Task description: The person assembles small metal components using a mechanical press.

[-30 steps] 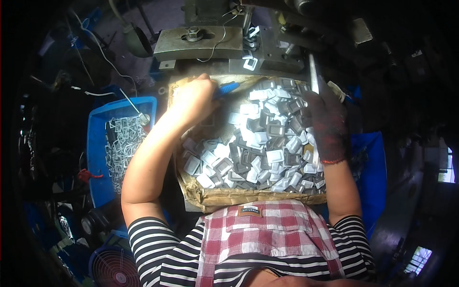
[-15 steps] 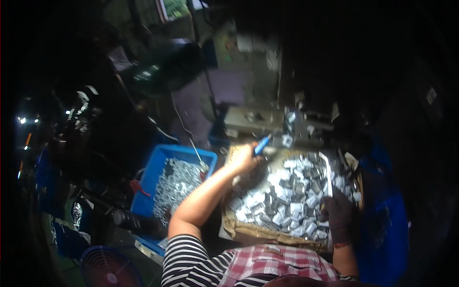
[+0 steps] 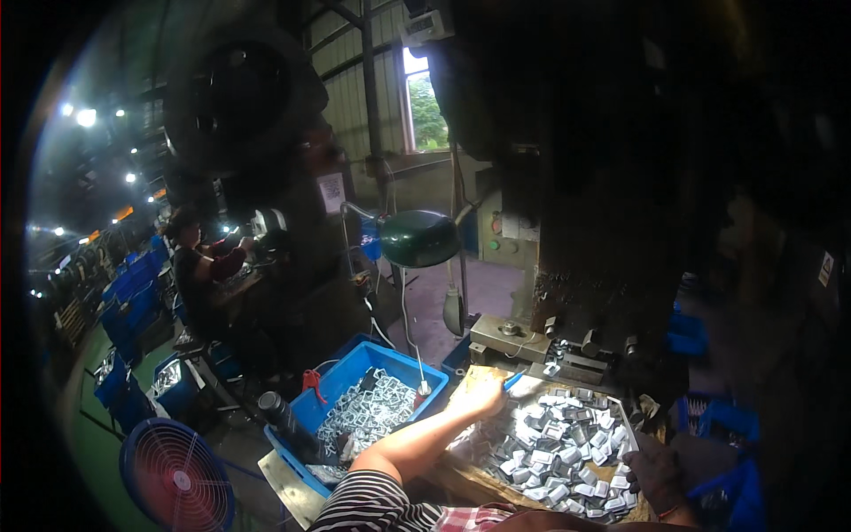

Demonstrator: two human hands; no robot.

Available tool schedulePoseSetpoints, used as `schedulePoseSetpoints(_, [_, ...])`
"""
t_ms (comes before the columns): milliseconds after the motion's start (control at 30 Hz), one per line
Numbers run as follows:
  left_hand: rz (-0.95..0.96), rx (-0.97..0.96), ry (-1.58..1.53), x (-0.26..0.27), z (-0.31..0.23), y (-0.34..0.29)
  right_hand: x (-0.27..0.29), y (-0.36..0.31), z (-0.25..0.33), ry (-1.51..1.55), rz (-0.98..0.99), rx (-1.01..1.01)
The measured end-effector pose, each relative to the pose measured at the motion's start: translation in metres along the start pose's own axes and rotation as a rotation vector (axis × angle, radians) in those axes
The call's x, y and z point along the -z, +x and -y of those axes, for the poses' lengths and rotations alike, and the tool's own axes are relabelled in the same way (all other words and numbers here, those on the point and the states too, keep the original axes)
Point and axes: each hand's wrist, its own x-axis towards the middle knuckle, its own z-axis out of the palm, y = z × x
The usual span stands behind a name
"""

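Observation:
My bare left hand (image 3: 480, 395) is closed round a blue-handled hand tool (image 3: 513, 380) at the upper left of a shallow box (image 3: 470, 463) with worn brown edges. Only the tool's blue end shows past my fingers, so its kind is unclear. A heap of small grey and white metal pieces (image 3: 567, 448) fills the box. On its right side my right hand (image 3: 654, 470), in a dark glove, is curled at the lower end of a pale bent strip (image 3: 628, 427), apparently gripping it. Shadow hides most of those fingers.
Left of the box stands a blue bin (image 3: 344, 377) of metal links, with a dark cylinder (image 3: 282, 412) beside it. Beyond the box is a metal machine bed (image 3: 510, 337). A green lamp-like housing (image 3: 418, 238) hangs ahead. A fan (image 3: 182, 479) and another person (image 3: 199, 266) are at left.
The view has tilted up, so the box and both hands appear lower and further right. My left hand still holds the blue-handled tool; my right hand stays at the strip.

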Motion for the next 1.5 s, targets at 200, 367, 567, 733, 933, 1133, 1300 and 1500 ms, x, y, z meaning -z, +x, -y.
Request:
schedulePoseSetpoints(200, [0.235,-0.012,-0.097,0.023,-0.013,-0.003,0.002,0.024,0.007,0.073,0.171,0.172])
schedulePoseSetpoints(367, [0.211,0.333,-0.551,0.023,0.039,-0.014,0.003,0.026,0.04,-0.093,0.345,0.266])
schedulePoseSetpoints(567, [-0.151,0.009,-0.141,-0.041,0.032,-0.039,-0.003,0.07,-0.099,-0.226,0.171,0.565])
schedulePoseSetpoints(733, [0.295,-0.069,0.047,0.026,-0.038,-0.021,0.004,0.026,-0.063,-0.197,0.151,0.333])
schedulePoseSetpoints(933, [0.342,0.145,-0.658,0.006,0.022,-0.003,0.003,-0.004,-0.028,-0.225,0.163,0.111])
schedulePoseSetpoints(1133, [0.435,0.339,-0.878,-0.017,0.049,-0.016,-0.022,0.003,-0.04,-0.839,0.125,0.684])
schedulePoseSetpoints(1300, [0.297,0.199,-0.881,-0.035,0.067,-0.025,-0.055,0.087,-0.02,-1.159,-0.169,0.572])
schedulePoseSetpoints(1500, [0.311,0.466,-1.29,-0.025,0.058,-0.02,-0.064,0.146,-0.007,-1.255,0.009,0.608])
